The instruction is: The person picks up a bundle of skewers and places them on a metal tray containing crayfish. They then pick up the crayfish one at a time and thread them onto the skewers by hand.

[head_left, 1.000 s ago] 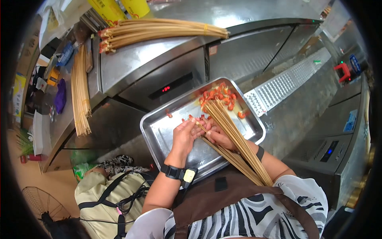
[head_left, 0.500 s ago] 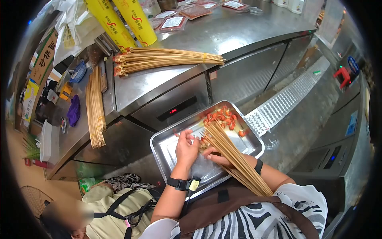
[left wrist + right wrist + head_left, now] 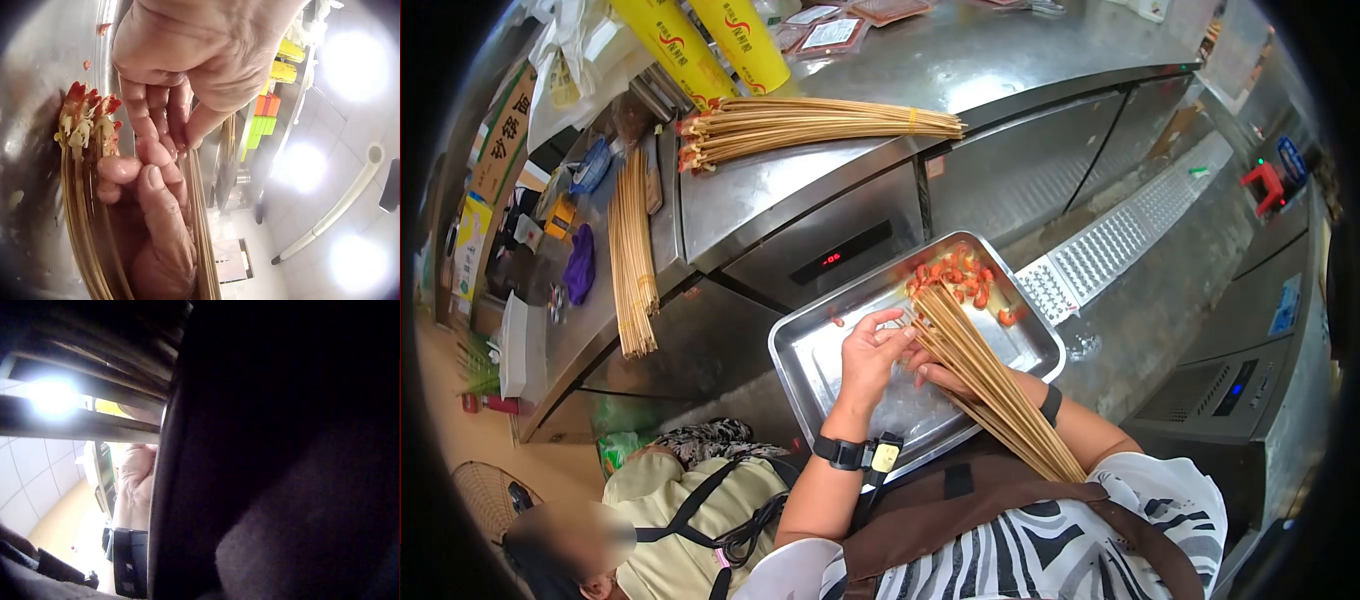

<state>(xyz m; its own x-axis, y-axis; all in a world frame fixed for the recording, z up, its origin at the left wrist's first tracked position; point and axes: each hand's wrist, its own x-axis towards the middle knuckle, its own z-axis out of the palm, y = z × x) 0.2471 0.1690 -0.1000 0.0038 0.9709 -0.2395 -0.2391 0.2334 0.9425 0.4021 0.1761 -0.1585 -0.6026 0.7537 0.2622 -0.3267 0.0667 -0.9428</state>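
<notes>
My right hand (image 3: 945, 378) holds a bundle of bamboo skewers (image 3: 1000, 390) over a metal tray (image 3: 825, 360). In the left wrist view, several skewers carry red-and-white meat pieces (image 3: 87, 125), like shelled crayfish tails, at their tips. Beside them, my left hand (image 3: 868, 360) pinches the ends of bare skewers (image 3: 199, 206) between thumb and fingertips, close against the right fingers (image 3: 164, 212). Loose red crayfish tails (image 3: 952, 272) lie in the tray's far corner. The right wrist view is mostly dark cloth, with a few skewers (image 3: 94, 425) crossing it.
A steel counter (image 3: 980, 75) runs behind the tray, bearing a bundle of loaded skewers (image 3: 820, 125), a bare bundle (image 3: 632, 265) and yellow rolls (image 3: 740, 45). Another person (image 3: 690, 500) is at the left. A perforated metal strip (image 3: 1120, 240) lies on the floor at right.
Half a second ago my left hand was apart from the skewers with fingers spread; its fingertips now meet the skewer ends beside the right hand. The right hand keeps hold of the bundle.
</notes>
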